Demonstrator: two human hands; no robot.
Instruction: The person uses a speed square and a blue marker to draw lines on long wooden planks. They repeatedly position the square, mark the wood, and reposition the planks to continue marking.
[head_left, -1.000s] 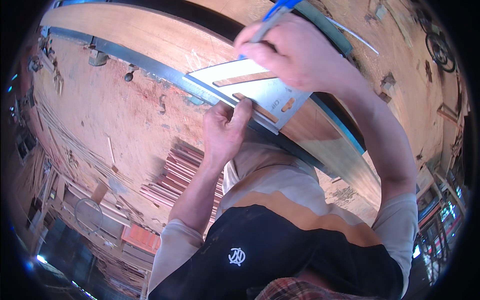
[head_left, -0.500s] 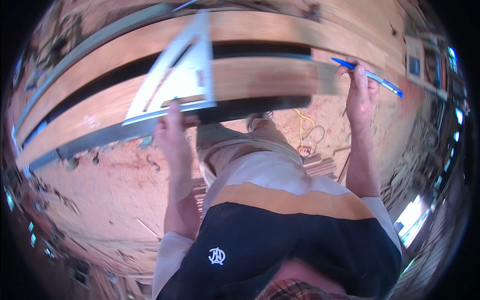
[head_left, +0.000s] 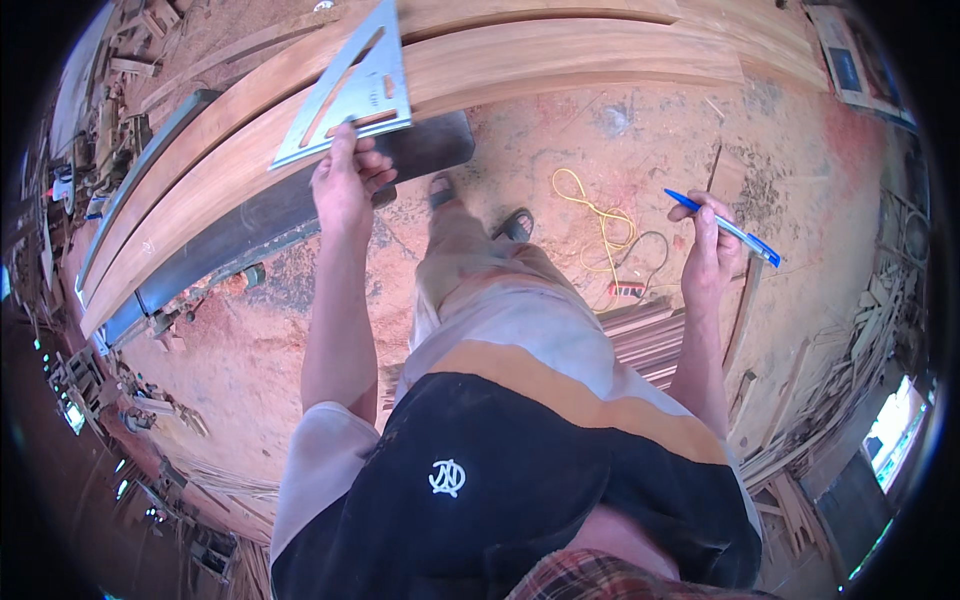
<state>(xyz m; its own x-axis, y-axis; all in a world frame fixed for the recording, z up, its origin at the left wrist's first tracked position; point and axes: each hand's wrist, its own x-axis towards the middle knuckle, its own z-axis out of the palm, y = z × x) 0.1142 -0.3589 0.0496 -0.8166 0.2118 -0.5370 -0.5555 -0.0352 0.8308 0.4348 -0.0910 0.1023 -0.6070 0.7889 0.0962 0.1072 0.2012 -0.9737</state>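
No packages, labels, signs, screens visible.

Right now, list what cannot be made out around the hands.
- Head view: markings on the metal triangular square are too small to read.
- Its lower corner is covered by the left hand.
- The blue pen is partly hidden inside the right hand.
- The long wooden planks bend off toward the rim.

I'm looking down at a reddish, sawdust-strewn floor (head_left: 250,330). Far across it lie long wooden planks (head_left: 560,60), with a dark board (head_left: 300,205) along their near edge. A yellow cord (head_left: 590,205) loops on the floor to the right, and stacked timber strips (head_left: 650,335) lie nearer, right of my legs.
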